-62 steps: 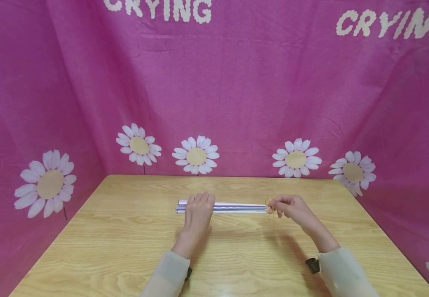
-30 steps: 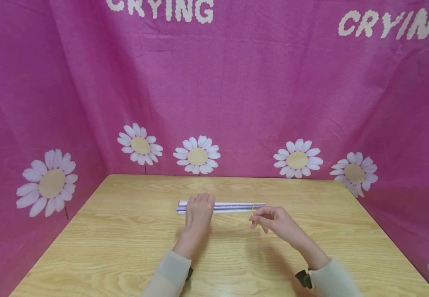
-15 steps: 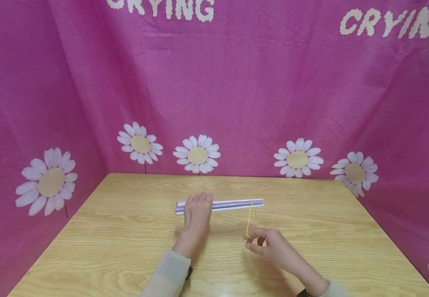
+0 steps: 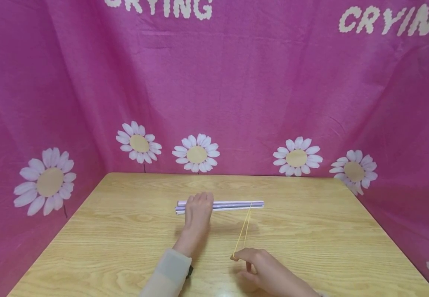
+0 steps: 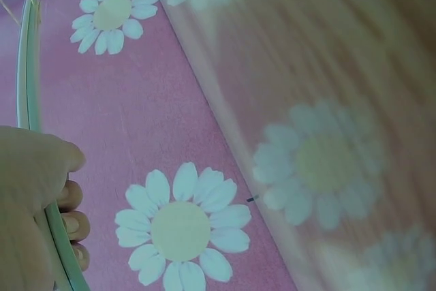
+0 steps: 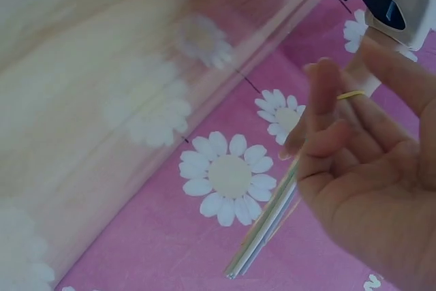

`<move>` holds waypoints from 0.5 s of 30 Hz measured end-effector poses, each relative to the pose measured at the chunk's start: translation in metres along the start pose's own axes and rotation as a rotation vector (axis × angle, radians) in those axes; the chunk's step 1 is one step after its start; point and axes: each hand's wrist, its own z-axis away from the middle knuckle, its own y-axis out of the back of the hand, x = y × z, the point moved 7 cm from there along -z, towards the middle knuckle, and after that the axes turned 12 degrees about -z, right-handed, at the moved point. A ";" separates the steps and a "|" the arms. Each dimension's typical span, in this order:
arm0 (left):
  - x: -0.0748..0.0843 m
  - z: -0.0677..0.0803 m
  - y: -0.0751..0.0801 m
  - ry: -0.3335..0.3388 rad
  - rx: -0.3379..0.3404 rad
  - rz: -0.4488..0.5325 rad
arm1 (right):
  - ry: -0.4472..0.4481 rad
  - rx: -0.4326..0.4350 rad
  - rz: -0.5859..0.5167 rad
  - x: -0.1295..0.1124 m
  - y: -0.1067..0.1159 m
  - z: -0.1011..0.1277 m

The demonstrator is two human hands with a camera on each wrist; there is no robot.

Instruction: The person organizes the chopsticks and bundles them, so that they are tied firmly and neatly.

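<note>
Item one: bundle of slender sticks, white and lilac, straight, held crosswise over the surface in my left grip. Item two: thin yellow band, caught near the bundle's right end, stretched (two narrow strands) to my right grip.

pink cloth reads "crying" twice

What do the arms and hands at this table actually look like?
They are human. The left grip and right grip are both bare hands, without gloves. The left sleeve is plain and pale greyish-beige, with a small black piece near its end.
</note>
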 end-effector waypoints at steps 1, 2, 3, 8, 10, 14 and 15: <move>0.001 0.000 0.000 -0.006 0.001 0.003 | 0.007 -0.010 0.002 -0.001 0.000 0.000; 0.001 0.000 0.000 -0.011 0.004 0.002 | 0.014 -0.021 0.006 -0.002 0.000 0.000; 0.002 0.000 -0.001 -0.019 0.005 -0.001 | 0.026 -0.033 0.012 -0.003 -0.001 0.000; 0.005 0.000 0.002 -0.038 0.037 -0.008 | 0.000 -0.105 0.000 -0.004 -0.004 0.002; 0.005 0.000 0.004 -0.038 0.066 -0.004 | -0.006 -0.110 0.015 -0.004 -0.005 0.003; 0.007 -0.001 0.006 -0.031 0.080 0.004 | 0.170 -0.015 0.285 -0.013 -0.003 0.001; 0.007 -0.001 0.005 -0.029 0.074 0.001 | 0.220 0.025 0.374 -0.015 -0.003 0.001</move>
